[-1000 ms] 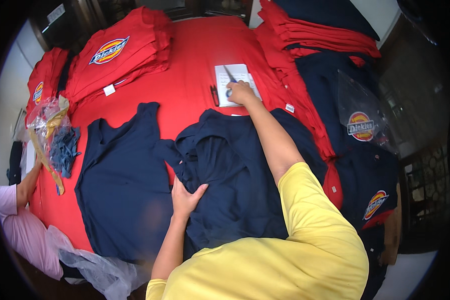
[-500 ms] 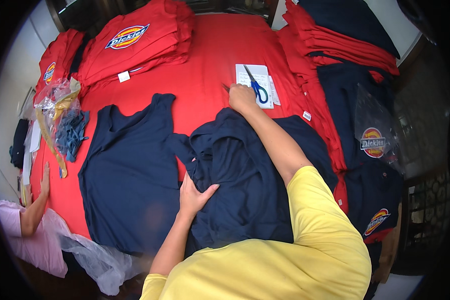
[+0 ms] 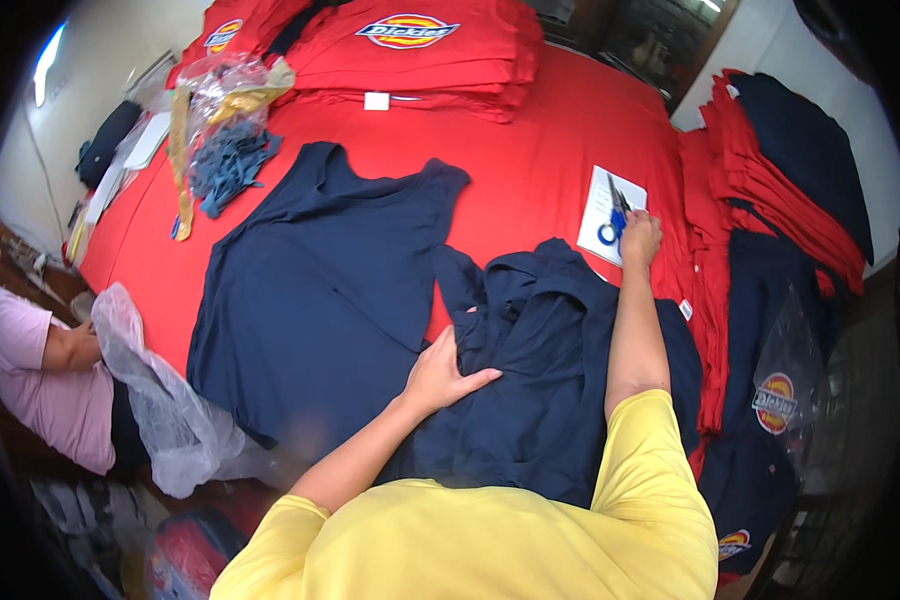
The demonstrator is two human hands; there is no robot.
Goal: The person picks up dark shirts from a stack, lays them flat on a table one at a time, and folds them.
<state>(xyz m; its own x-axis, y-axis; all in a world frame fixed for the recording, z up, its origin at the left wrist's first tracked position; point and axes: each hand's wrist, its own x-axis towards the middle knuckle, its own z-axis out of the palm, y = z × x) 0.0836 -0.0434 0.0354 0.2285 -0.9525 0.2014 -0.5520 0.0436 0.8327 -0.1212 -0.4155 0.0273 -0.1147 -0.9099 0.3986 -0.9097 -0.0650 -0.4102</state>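
My left hand (image 3: 442, 376) lies flat, fingers apart, on a crumpled navy garment (image 3: 550, 380) in front of me on the red table (image 3: 530, 170). My right arm reaches out across that garment. My right hand (image 3: 638, 238) is at the far end, its fingers curled onto the blue-handled scissors (image 3: 611, 218). The scissors lie on a white sheet of paper (image 3: 598, 198). A second navy sleeveless piece (image 3: 320, 290) is spread flat to the left of the crumpled one.
Folded red shirts are stacked at the table's far side (image 3: 420, 55), with red (image 3: 760, 190) and navy (image 3: 810, 150) stacks on the right. A plastic bag of navy scraps (image 3: 225, 150) sits far left. Another person in pink (image 3: 30, 370) sits beside clear plastic (image 3: 160, 410).
My right hand has stayed at the paper and now closes on the scissors' handles. My left hand stays on the navy garment. The view has swung so the table sits further right.
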